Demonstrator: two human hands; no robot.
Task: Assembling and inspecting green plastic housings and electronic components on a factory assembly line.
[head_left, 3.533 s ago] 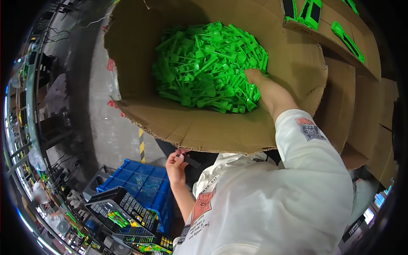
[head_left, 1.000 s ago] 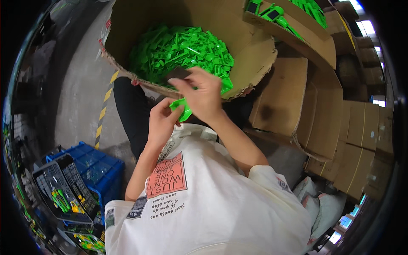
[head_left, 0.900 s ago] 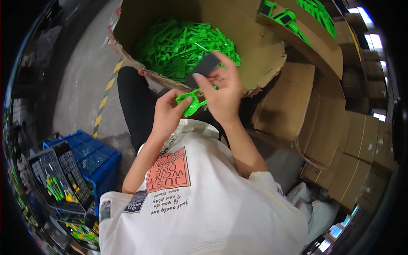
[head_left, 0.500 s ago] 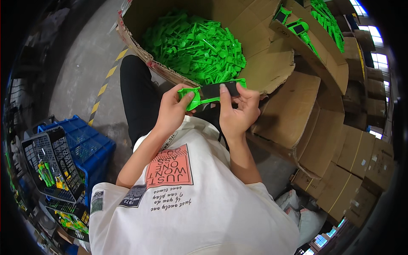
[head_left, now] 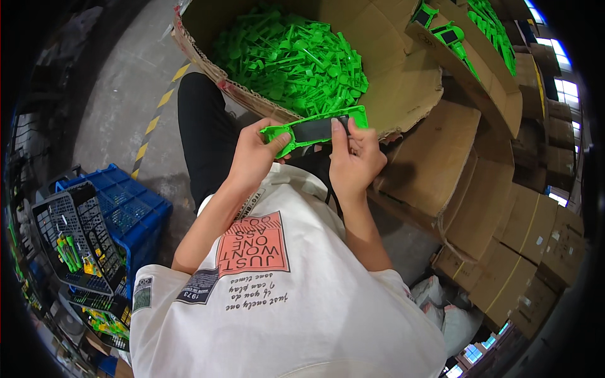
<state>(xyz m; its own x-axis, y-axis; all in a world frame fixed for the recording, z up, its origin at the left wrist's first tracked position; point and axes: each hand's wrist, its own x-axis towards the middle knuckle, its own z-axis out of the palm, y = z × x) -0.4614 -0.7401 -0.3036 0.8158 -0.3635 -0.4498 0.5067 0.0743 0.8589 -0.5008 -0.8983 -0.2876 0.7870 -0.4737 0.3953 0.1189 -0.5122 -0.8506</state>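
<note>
Now gripped at both ends: green plastic frame (head_left: 313, 131) with a dark flat panel (head_left: 313, 130) seated in it, held level just in front of the big cardboard box (head_left: 403, 94). Left hand (head_left: 255, 157) and right hand (head_left: 354, 157) closed on it, thumbs pressing on top. Half a second ago still being lined up. Inside the box, a heap of glossy green plastic parts (head_left: 290, 60).

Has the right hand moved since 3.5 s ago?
Yes. The right hand has come out of the cardboard box toward the body and grips the green part.

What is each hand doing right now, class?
Left hand: shut on the green plastic frame, left end.
Right hand: shut on the same frame, right end.
</note>
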